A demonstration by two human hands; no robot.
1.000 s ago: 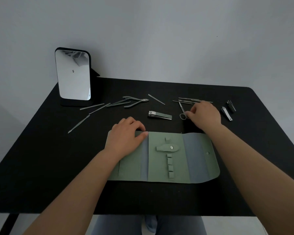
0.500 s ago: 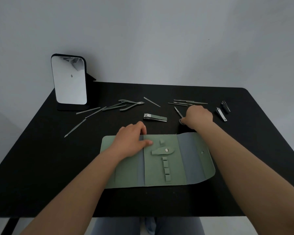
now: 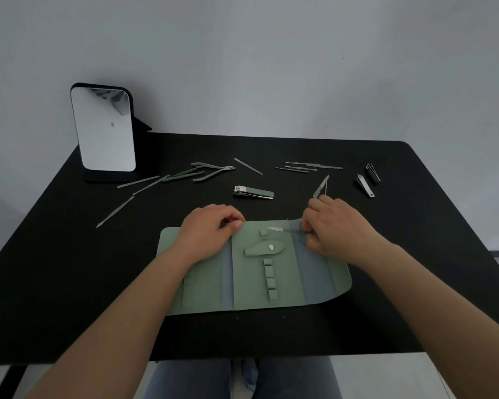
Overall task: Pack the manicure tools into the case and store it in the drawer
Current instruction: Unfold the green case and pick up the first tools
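A person in blue jeans (image 3: 202,378) sits at the near edge of a black worktop (image 3: 55,283), both bare forearms reaching over it. Just beyond that edge a sage-green manicure case (image 3: 252,286) lies unfolded flat, its middle panel carrying a row of small loops (image 3: 270,280) and a snap tab (image 3: 265,249). The left hand (image 3: 208,234) rests on the case's far left panel, its fingers curled under and pressing the material without gripping anything. The right hand (image 3: 334,228) is over the far right of the case, its fingers pinching the handles of small scissors (image 3: 283,230) whose blades point left toward the top loop; a slim tweezer-like tool (image 3: 321,187) juts up and away from behind the same hand, though whether the hand holds it cannot be told. Farther back, a large nail clipper (image 3: 253,193) lies near the middle of the worktop. Left of it are cuticle nippers (image 3: 213,170) and several thin files (image 3: 144,185); to the right lie more slim sticks (image 3: 308,167) and two small clippers (image 3: 368,180). At the far left corner a black-framed mirror (image 3: 104,131) stands upright against the grey wall (image 3: 271,53).
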